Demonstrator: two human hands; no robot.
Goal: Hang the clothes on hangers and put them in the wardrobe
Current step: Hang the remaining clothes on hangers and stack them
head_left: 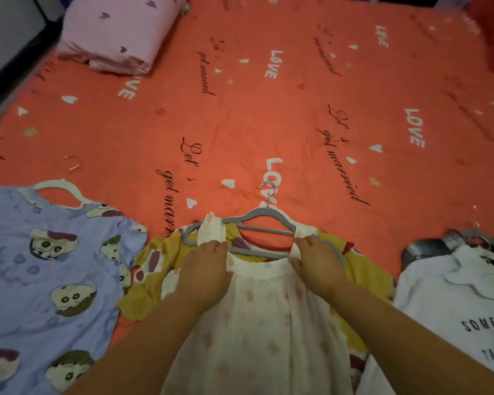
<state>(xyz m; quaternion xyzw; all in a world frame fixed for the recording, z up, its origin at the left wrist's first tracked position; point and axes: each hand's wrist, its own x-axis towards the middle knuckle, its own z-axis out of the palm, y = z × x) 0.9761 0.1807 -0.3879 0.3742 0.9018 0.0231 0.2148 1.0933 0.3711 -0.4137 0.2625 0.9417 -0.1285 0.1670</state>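
A grey hanger (264,222) lies on the bed with its hook pointing away from me. A white sheer dress (257,332) with pale orange spots lies over a yellow shirt (143,297). The dress's left strap (211,229) is looped over the hanger's left arm. My left hand (204,276) holds that strap's base. My right hand (315,265) pinches the right strap at the hanger's right arm.
A lilac cartoon-print shirt (43,275) on a white hanger (59,186) lies at the left. At the right lies a white shirt with black lettering (454,323). A pink pillow (117,32) sits far left on the orange bedsheet (283,109).
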